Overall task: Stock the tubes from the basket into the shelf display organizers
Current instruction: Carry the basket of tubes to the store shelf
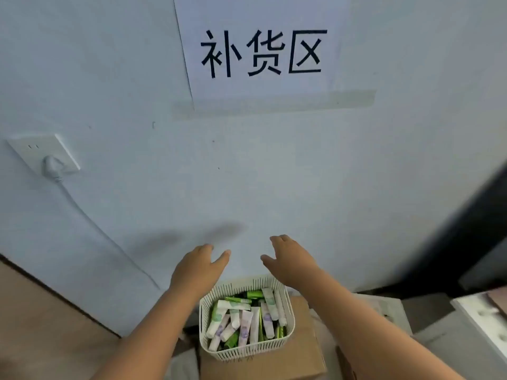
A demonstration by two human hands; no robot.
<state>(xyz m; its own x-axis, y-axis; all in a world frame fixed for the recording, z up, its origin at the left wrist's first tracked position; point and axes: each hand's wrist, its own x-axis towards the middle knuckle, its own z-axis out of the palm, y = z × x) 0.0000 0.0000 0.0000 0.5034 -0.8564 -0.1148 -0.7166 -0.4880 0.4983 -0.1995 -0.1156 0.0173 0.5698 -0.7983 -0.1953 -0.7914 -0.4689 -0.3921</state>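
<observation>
A white slotted basket (290, 322) stands on a cardboard box, low in the middle of the head view. It holds several tubes (245, 322), some white with green or purple print, some bright green, lying jumbled. My left hand (199, 266) hovers above the basket's far left corner, fingers relaxed, holding nothing. My right hand (292, 260) hovers above the far right corner, likewise spread and empty. Both hands are raised in front of the wall. No shelf organizer is plainly visible.
The cardboard box (301, 363) stands against a pale wall bearing a paper sign (260, 50). A wall socket (45, 156) with a white plug and cord is at the left. White and grey objects (477, 319) sit at the right, with a dark edge above.
</observation>
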